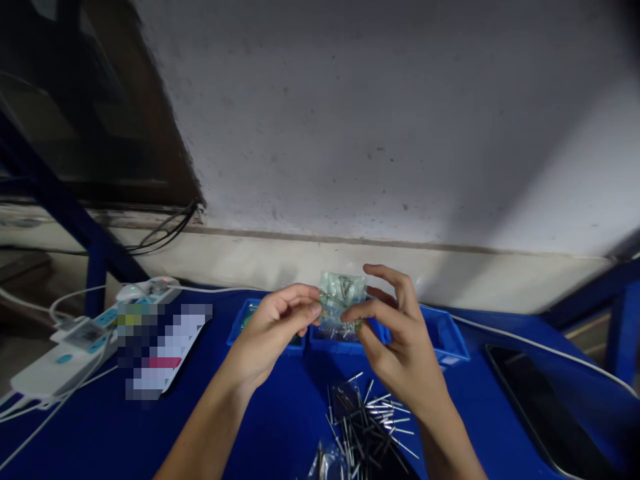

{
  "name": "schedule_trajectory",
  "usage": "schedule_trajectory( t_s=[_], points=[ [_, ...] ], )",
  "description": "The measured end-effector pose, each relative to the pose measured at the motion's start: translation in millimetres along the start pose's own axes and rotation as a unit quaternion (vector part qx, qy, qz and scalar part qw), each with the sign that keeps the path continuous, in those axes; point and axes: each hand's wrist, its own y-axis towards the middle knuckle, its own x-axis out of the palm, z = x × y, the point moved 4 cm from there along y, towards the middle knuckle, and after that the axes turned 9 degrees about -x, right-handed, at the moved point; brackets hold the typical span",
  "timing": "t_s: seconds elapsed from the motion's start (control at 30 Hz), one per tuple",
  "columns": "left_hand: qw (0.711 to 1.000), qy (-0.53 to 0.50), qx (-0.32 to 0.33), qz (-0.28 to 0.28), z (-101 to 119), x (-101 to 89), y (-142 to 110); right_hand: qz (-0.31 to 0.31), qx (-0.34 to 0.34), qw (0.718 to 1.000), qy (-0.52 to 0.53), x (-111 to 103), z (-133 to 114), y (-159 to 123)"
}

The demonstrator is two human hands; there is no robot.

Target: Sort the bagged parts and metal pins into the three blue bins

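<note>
A small clear plastic bag [356,287] with several metal screws or pins in it is held up over the blue bins. My left hand [273,327] pinches the bag's left edge between thumb and forefinger. My right hand [400,333] has its thumb and index fingertip close together on the bag's lower right, while its other fingers stand spread behind. Between the hands, a thin metal pin [333,300] shows across the bag; whether it is inside I cannot tell. Below my hands lies a loose pile of metal blind rivets [385,413] on the blue table [270,427].
Behind my hands stand a left blue bin [295,348], a middle bin [340,347] with small parts and a right bin [453,340]. A power strip [60,363] with cables and a phone [175,347] lie left; a dark phone-like slab [545,413] lies right. Another plastic bag [330,460] is in front.
</note>
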Motion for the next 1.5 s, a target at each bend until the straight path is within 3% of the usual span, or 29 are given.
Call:
schedule_trajectory(
  t_s=[0.1,0.17,0.27,0.37,0.43,0.53,0.63,0.7,0.8,0.93,1.03,1.17,1.27,1.37,1.5],
  points=[
    [0.997,0.044,0.049,0.042,5.4,0.3,-2.1,-0.013,0.02,1.0,-0.002,0.9,2.8,-0.3],
    [0.982,0.107,0.112,0.11,11.8,-0.8,-5.4,-0.01,0.061,0.998,-0.001,2.1,7.4,-0.2],
    [0.92,0.253,0.233,0.188,20.8,2.9,-12.1,0.01,0.174,0.983,0.06,5.7,19.7,-2.2],
    [0.864,0.355,0.321,0.155,20.9,15.3,-15.2,0.038,0.273,0.949,0.154,10.6,30.3,-6.5],
    [0.856,0.372,0.335,0.127,18.8,20.8,-15.5,0.062,0.289,0.937,0.184,11.5,31.4,-7.6],
    [0.889,0.349,0.274,0.115,18.0,18.3,-13.2,0.078,0.246,0.949,0.179,10.9,23.7,-5.7],
    [0.956,0.248,0.135,0.076,17.4,5.3,-10.0,0.058,0.162,0.978,0.119,12.5,11.1,-2.8],
    [0.983,0.159,0.055,0.075,17.6,-6.4,-10.3,0.033,0.093,0.993,0.068,16.5,3.9,-1.9],
    [0.991,0.092,0.006,0.101,18.3,-20.4,-12.4,0.003,0.004,1.0,0.011,25.5,-2.0,-3.4],
    [0.987,0.131,0.031,0.086,17.8,-26.5,-12.4,-0.023,-0.044,0.998,-0.03,36.9,-3.9,-8.2],
    [0.953,0.225,0.117,0.167,24.3,-37.5,-13.2,-0.049,-0.049,0.997,-0.028,42.6,-5.9,-10.3],
    [0.841,0.367,0.21,0.336,30.6,-59.6,-14.7,-0.044,-0.002,0.999,-0.022,37.5,-3.9,-8.9],
    [0.773,0.435,0.221,0.406,14.7,-71.2,-13.2,-0.015,0.017,0.999,-0.042,22.1,1.2,-4.8],
    [0.741,0.515,0.187,0.388,-19.8,-72.0,-12.1,0.029,0.02,0.997,-0.065,0.7,6.6,0.1],
    [0.742,0.585,0.115,0.307,-64.5,-64.7,-18.7,0.087,0.025,0.994,-0.062,-23.1,3.3,3.4]
  ],
)
